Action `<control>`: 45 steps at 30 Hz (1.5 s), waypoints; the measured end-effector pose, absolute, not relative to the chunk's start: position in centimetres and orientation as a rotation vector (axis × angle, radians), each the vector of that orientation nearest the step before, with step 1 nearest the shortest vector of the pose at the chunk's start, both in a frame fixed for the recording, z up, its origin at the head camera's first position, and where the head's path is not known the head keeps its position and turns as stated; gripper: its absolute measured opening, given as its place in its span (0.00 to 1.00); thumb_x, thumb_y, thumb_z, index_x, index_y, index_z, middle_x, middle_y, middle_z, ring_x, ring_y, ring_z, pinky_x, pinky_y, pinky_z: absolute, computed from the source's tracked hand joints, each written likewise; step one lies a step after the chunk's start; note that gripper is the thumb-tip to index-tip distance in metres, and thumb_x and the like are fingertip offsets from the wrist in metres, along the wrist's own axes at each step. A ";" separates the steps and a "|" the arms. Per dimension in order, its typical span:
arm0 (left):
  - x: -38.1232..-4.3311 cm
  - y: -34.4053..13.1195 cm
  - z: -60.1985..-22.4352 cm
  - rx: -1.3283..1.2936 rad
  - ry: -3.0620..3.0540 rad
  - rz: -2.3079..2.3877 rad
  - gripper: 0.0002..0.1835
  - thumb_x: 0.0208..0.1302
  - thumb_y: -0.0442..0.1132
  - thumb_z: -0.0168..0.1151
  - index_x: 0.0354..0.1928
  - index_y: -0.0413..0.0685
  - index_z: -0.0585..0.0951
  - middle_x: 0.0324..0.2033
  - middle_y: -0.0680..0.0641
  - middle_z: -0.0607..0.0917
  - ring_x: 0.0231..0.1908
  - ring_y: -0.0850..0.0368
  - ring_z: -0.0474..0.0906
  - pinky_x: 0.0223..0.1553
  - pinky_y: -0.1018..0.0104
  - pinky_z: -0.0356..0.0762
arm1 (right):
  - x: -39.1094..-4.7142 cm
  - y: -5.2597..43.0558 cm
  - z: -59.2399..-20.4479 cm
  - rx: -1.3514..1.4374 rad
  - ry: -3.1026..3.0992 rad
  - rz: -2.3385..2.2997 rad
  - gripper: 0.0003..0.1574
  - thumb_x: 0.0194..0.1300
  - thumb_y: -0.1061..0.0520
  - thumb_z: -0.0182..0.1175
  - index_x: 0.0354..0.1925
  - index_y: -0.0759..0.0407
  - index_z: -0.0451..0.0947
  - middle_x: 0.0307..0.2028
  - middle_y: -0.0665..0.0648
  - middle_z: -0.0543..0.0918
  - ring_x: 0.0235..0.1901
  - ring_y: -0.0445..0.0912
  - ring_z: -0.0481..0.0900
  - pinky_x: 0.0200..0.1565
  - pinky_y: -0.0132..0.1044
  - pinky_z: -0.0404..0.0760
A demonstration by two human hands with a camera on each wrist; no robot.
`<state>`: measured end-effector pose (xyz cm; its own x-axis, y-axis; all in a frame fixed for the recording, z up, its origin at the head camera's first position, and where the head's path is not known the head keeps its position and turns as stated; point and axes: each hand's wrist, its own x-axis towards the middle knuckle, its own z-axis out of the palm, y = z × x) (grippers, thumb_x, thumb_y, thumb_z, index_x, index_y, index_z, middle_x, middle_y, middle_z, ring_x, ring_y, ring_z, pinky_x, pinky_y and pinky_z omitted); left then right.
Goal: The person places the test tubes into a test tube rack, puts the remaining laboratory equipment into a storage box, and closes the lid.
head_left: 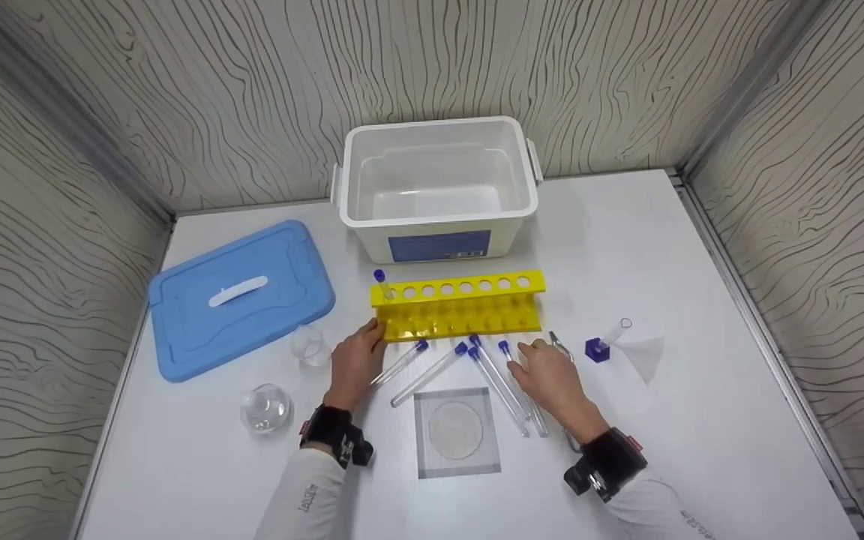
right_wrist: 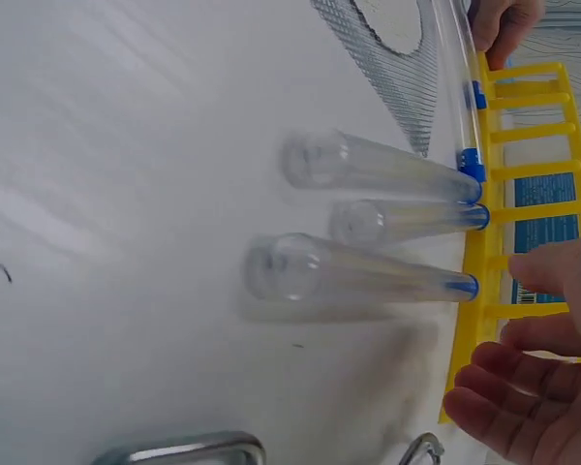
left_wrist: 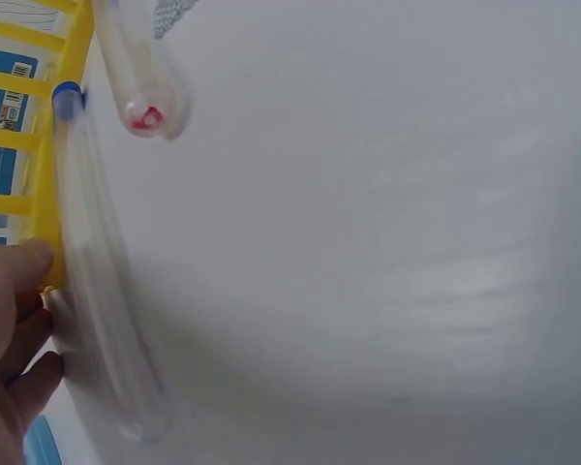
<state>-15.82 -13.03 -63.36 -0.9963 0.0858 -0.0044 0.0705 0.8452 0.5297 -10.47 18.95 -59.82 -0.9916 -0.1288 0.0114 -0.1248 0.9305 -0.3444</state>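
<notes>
"Being gripped by the left hand [head_left: 355, 364] is what, exactly?"

"The left end of the yellow rack [head_left: 458, 319], pinched at its near edge. The rack is set across the middle of the worktop [head_left: 709, 420], its glossy upper rail pierced by a row of round holes. In the leftmost hole a blue-capped tube [head_left: 379, 276] is stood, tilted."

"And by the right hand [head_left: 548, 375]?"

"Nothing is grasped. Its fingers are spread and loosely bent beside the rack's right end; whether the yellow surface is touched cannot be told."

"What is laid in front of the rack?"

"Five loose tubes [head_left: 428, 376], clear, slim and round-bottomed, all fitted with blue caps. Nearer still, between the two forearms, a grey mesh square [head_left: 456, 468] is seen, a pale round disc [head_left: 456, 430] at its centre."

"Is much hidden?"

"A shiny metal tool [head_left: 561, 346] is largely covered by the right hand and wrist; in the right wrist view, curved metal is cut off at the lower edge. The transparent funnel [head_left: 646, 358] is barely distinguished from the white surface, and in the left wrist view the left hand is cropped by the frame."
</notes>
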 end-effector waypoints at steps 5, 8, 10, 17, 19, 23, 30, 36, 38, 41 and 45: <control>-15.8 -13.0 -63.3 0.072 2.966 0.886 0.20 0.72 0.41 0.58 0.64 0.49 0.77 0.64 0.46 0.79 0.61 0.45 0.79 0.61 0.50 0.78 | -10.5 18.5 -60.7 -0.188 3.012 -0.552 0.17 0.61 0.53 0.66 0.33 0.68 0.84 0.24 0.60 0.77 0.21 0.47 0.70 0.24 0.39 0.71; -15.8 -12.8 -63.3 0.067 2.956 0.893 0.20 0.72 0.41 0.58 0.64 0.48 0.77 0.64 0.45 0.79 0.61 0.45 0.79 0.61 0.50 0.78 | -10.5 18.4 -60.9 -0.158 3.003 -0.556 0.14 0.60 0.54 0.66 0.29 0.66 0.83 0.22 0.57 0.74 0.20 0.46 0.67 0.24 0.37 0.66; -15.8 -12.7 -63.1 0.059 2.945 0.898 0.20 0.72 0.41 0.57 0.64 0.48 0.77 0.64 0.45 0.79 0.62 0.45 0.78 0.62 0.50 0.77 | -10.5 18.3 -61.0 -0.138 3.001 -0.547 0.13 0.60 0.55 0.66 0.28 0.65 0.82 0.22 0.57 0.75 0.21 0.47 0.68 0.24 0.38 0.67; -15.8 -12.7 -62.9 0.029 2.927 0.918 0.20 0.72 0.40 0.58 0.64 0.48 0.77 0.64 0.45 0.79 0.62 0.45 0.78 0.62 0.50 0.77 | -10.8 18.1 -61.0 -0.089 2.965 -0.561 0.10 0.61 0.58 0.64 0.29 0.65 0.83 0.22 0.56 0.76 0.22 0.47 0.69 0.26 0.38 0.69; -15.8 -12.7 -62.9 0.041 2.942 0.915 0.20 0.71 0.39 0.58 0.63 0.48 0.78 0.64 0.45 0.80 0.61 0.45 0.79 0.61 0.50 0.78 | -10.9 18.1 -60.9 -0.079 2.947 -0.569 0.10 0.62 0.58 0.64 0.30 0.65 0.84 0.22 0.57 0.78 0.23 0.47 0.70 0.28 0.40 0.72; -15.9 -12.8 -62.9 0.070 2.962 0.909 0.20 0.70 0.39 0.60 0.63 0.48 0.78 0.63 0.45 0.80 0.60 0.45 0.80 0.60 0.50 0.79 | -11.0 18.2 -60.4 -0.040 2.893 -0.598 0.12 0.63 0.58 0.63 0.40 0.67 0.85 0.31 0.60 0.86 0.29 0.49 0.80 0.38 0.46 0.83; -16.0 -12.8 -62.9 0.043 2.937 0.912 0.20 0.71 0.39 0.59 0.63 0.50 0.78 0.63 0.46 0.80 0.60 0.46 0.80 0.61 0.50 0.78 | -11.1 18.1 -57.9 -0.030 2.910 -0.656 0.18 0.64 0.56 0.64 0.49 0.65 0.84 0.33 0.60 0.86 0.26 0.46 0.77 0.34 0.42 0.83; -16.0 -12.7 -62.9 -0.015 2.895 0.914 0.21 0.71 0.40 0.59 0.64 0.51 0.77 0.64 0.47 0.79 0.62 0.46 0.78 0.63 0.50 0.77 | -11.4 17.8 -54.6 0.001 2.947 -0.819 0.19 0.65 0.54 0.65 0.51 0.62 0.83 0.33 0.57 0.85 0.27 0.45 0.75 0.31 0.33 0.80; -16.0 -12.7 -62.9 -0.020 2.892 0.918 0.21 0.71 0.40 0.59 0.64 0.51 0.77 0.64 0.47 0.79 0.62 0.46 0.78 0.63 0.50 0.76 | -11.6 17.7 -53.6 -0.003 2.972 -0.905 0.19 0.65 0.54 0.65 0.51 0.62 0.83 0.34 0.57 0.85 0.28 0.45 0.77 0.32 0.34 0.82; -16.0 -12.7 -62.8 -0.007 2.903 0.914 0.21 0.70 0.39 0.60 0.64 0.50 0.77 0.64 0.46 0.79 0.62 0.45 0.78 0.63 0.49 0.76 | -12.0 17.5 -52.3 -0.020 3.011 -1.042 0.19 0.65 0.54 0.65 0.52 0.62 0.83 0.34 0.57 0.85 0.30 0.46 0.79 0.35 0.36 0.85; -16.0 -12.7 -62.8 0.016 2.918 0.906 0.20 0.71 0.39 0.59 0.64 0.50 0.78 0.64 0.46 0.80 0.61 0.46 0.79 0.62 0.49 0.77 | -12.7 17.1 -50.9 -0.068 3.057 -1.214 0.19 0.65 0.54 0.66 0.52 0.62 0.83 0.36 0.58 0.86 0.34 0.47 0.84 0.40 0.40 0.88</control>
